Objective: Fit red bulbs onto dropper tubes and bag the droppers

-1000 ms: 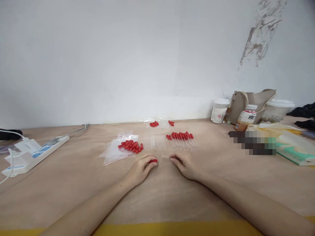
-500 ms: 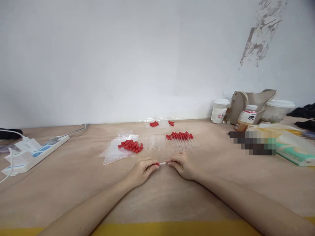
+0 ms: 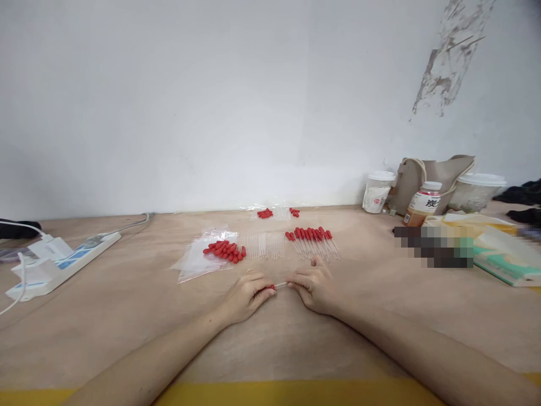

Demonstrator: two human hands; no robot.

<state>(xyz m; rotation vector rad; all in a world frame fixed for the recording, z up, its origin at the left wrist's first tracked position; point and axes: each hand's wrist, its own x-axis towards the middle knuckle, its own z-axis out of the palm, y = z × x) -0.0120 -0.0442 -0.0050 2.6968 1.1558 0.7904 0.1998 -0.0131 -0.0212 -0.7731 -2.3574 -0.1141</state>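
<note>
My left hand (image 3: pixel 249 294) pinches a red rubber bulb (image 3: pixel 272 287), mostly hidden by the fingers. A thin clear glass tube (image 3: pixel 281 284) runs from the bulb to my right hand (image 3: pixel 313 287), whose closed fingertips grip its far end. Beyond the hands, loose red bulbs (image 3: pixel 224 248) lie heaped on clear plastic bags (image 3: pixel 192 260). Beside them is a row of bare clear tubes (image 3: pixel 265 246). To the right lie several droppers (image 3: pixel 311 239), tubes with red bulbs fitted on their far ends.
More red bulbs (image 3: pixel 265 213) lie in clear plastic by the wall. A power strip (image 3: pixel 67 265) with white plugs sits at left. On the right stand a lidded cup (image 3: pixel 378 193), a bottle (image 3: pixel 423 204), a beige bag (image 3: pixel 439 169) and a tissue pack (image 3: pixel 507 256).
Both hands have shifted very slightly toward me, with the bulb and tube still between them. Less of the red bulb shows past my left fingers. The piles look the same.
</note>
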